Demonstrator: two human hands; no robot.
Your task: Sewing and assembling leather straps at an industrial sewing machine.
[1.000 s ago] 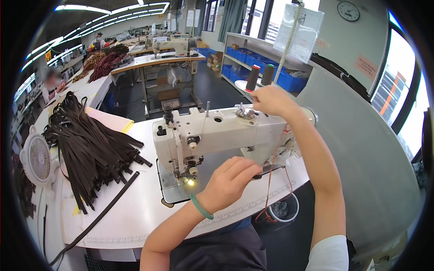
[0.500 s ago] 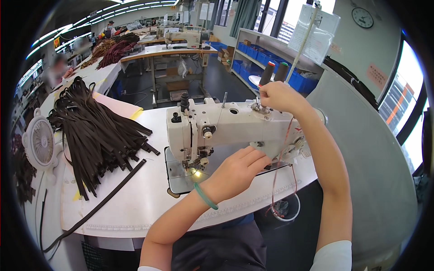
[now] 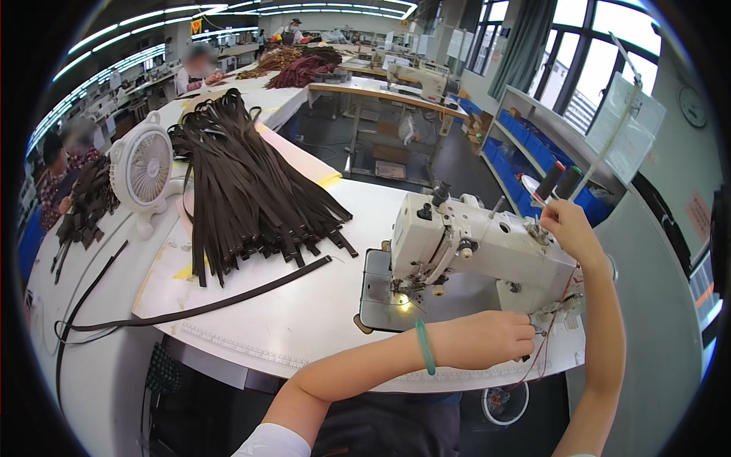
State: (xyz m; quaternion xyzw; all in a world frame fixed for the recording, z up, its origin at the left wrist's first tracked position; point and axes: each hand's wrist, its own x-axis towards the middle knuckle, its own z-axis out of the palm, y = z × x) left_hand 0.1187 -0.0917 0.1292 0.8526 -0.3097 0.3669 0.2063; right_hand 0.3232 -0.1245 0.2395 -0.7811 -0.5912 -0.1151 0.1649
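A white industrial sewing machine (image 3: 487,236) stands on the worktable, its lamp lit beside the needle. My right hand (image 3: 571,228) is at the top right of the machine, fingers pinched by the metal thread guide (image 3: 537,231); what they hold is too small to make out. Below, at the right end of the machine bed, my left hand (image 3: 495,339) has its fingers curled together, and their contents are hidden. A green bangle (image 3: 424,346) circles the left wrist. Reddish cord (image 3: 545,343) hangs down near the left fingertips. Behind the right hand stand dark thread cones (image 3: 567,183).
A heap of dark brown straps (image 3: 244,190) covers the table's left part, with one long strap (image 3: 251,293) in front. A white fan (image 3: 145,171) stands beside it. Below the table's right edge is a bin (image 3: 505,404). Blue boxes (image 3: 525,145) fill a shelf; other people sit farther off.
The view has swung left, so everything appears farther right. My left hand has moved from the middle of the machine to its right end. My right hand stays at the top.
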